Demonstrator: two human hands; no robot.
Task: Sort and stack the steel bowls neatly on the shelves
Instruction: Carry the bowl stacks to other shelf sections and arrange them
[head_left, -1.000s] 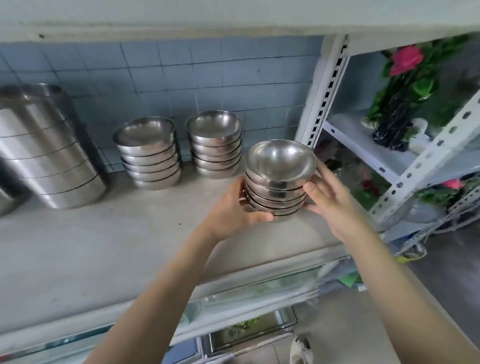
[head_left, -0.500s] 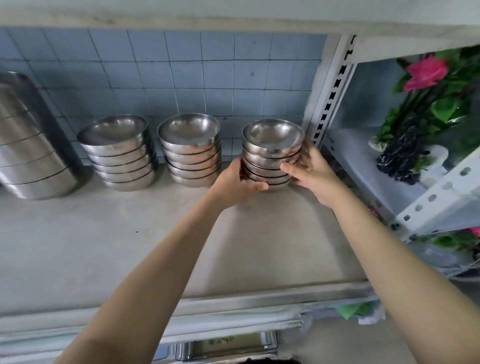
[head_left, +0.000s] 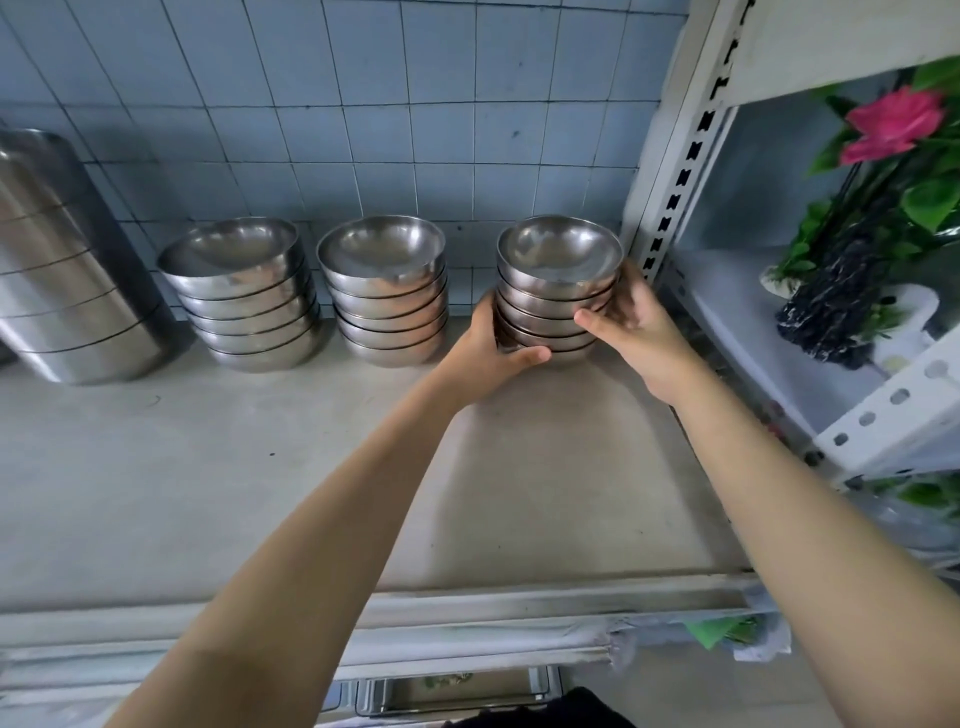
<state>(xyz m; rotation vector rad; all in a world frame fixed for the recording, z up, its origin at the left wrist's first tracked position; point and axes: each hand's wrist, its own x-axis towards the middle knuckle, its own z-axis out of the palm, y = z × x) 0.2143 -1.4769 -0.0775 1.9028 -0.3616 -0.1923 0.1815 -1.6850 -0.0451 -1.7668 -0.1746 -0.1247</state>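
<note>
- As the bowl stack (head_left: 558, 291) stands near the tiled wall (head_left: 363, 130), left grip (head_left: 488, 358) curls round its base.
- Opposite, right grip (head_left: 634, 317) clasps its right side.

Glossy steel bowls (head_left: 558, 291); matt grey shelf (head_left: 208, 467); glazed tiles (head_left: 363, 130)

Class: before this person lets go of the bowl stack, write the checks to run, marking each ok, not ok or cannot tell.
1. Left hand and right hand both grip the held stack: ok.
2. Held stack's base resting on the shelf: cannot tell, the left hand hides it.
3. Bowls nested evenly, upright: ok.
4. Gap to the middle stack: apart, ok.
5. In line with middle stack and left stack along the tiled wall: ok.
</note>
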